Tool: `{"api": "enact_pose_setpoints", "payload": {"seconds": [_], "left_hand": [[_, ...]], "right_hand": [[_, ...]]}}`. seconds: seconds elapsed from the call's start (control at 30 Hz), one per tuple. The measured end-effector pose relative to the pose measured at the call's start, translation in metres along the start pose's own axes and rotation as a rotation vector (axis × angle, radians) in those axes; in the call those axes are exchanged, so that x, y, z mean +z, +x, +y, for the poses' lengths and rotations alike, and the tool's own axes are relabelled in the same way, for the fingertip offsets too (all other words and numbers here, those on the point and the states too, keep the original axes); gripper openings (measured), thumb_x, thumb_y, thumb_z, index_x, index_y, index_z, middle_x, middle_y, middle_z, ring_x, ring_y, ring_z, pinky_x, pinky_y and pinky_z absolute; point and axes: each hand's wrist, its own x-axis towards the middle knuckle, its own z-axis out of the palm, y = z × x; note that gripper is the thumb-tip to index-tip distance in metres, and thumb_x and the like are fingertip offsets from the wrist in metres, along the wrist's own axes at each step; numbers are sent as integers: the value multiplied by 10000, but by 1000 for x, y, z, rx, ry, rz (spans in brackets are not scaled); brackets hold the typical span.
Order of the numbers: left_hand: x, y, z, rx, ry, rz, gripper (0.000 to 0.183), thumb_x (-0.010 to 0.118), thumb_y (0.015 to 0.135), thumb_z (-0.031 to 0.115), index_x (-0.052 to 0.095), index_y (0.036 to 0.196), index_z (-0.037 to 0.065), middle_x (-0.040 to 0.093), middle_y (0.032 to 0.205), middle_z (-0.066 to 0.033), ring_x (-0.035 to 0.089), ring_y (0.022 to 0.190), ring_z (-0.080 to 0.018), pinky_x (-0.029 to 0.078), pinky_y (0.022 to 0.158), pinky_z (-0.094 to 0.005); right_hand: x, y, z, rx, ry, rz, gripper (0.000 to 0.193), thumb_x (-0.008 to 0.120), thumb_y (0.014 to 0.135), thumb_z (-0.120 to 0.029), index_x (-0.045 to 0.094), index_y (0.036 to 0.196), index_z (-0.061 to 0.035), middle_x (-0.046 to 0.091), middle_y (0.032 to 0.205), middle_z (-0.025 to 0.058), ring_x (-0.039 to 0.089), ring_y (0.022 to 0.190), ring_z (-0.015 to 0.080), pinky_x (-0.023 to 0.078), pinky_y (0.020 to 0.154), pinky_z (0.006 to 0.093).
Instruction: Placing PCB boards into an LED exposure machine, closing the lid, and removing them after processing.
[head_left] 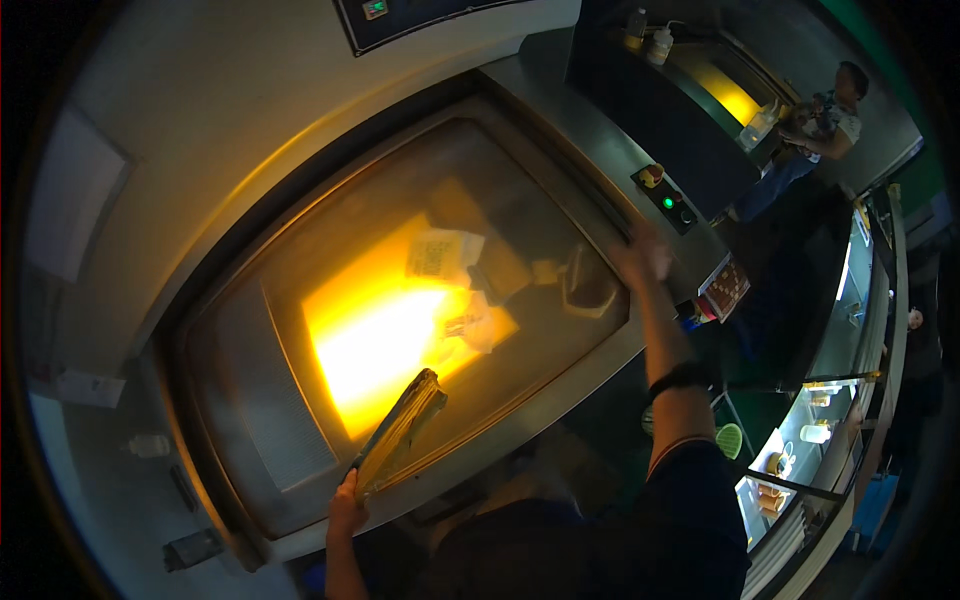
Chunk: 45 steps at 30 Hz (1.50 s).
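My left hand [348, 510] is closed around the near end of a thin, flat panel [405, 430]. The panel is tilted, its dark edge turned upward and its face yellowish; its exact kind cannot be made out. It hangs over the near edge of a large framed table [390, 200] whose surface glows bright yellow in one rectangle [375, 345]. At the table's right edge, my right hand [640, 255] lies on or against the frame. Motion blurs its fingers. Under the surface, two white printed sheets [445, 255] [480, 325] lie across the lit area's right side.
A small control box [665, 200] with a green light sits right of the table. Beyond it, another person [825, 125] stands by a second yellow-lit table [728, 95] with bottles [660, 45]. Lit shelves [800, 440] run along the right, near a green basket [729, 440].
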Motion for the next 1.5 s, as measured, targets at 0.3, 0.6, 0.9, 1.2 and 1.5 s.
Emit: {"api": "enact_pose_setpoints", "payload": {"seconds": [0.3,0.6,0.9,1.2,1.5], "left_hand": [[12,22,9,185,7,129,777,689,694,-5,458,1431,74,621,1218,-247,614,1100,-435,516,934,-476],[24,-9,-11,266,24,185,774,697,748,50,424,1469,120,462,1505,-94,500,1269,-462,434,1006,-579],[-28,-36,-170,204,419,-86,788,657,864,135,277,1553,184,311,1606,-13,394,1379,-441,282,1088,-697],[-216,292,-232,202,376,366,660,607,911,89,371,1511,229,373,1571,5,380,1396,-402,290,1126,-622],[-329,478,-224,219,134,477,541,546,899,-1,510,1408,179,561,1388,-131,508,1293,-346,431,1074,-458]], "right_hand": [[-30,57,109,75,-117,145,1146,757,682,-664,227,1545,-128,249,1616,63,174,1510,248,137,1217,543],[36,-136,-97,-951,392,-410,597,685,875,-338,521,1361,-33,547,1392,162,535,1266,304,395,1080,384],[114,-493,-223,-1485,-26,-494,520,584,862,-91,530,1378,-109,557,1402,120,583,1215,340,428,1059,528],[262,-338,-529,-1355,-128,-113,662,537,825,10,462,1447,-204,489,1473,66,453,1343,321,330,1131,500],[297,-186,-705,-1360,-113,-123,685,536,822,17,459,1448,-251,448,1511,29,442,1365,297,352,1136,485]]}}
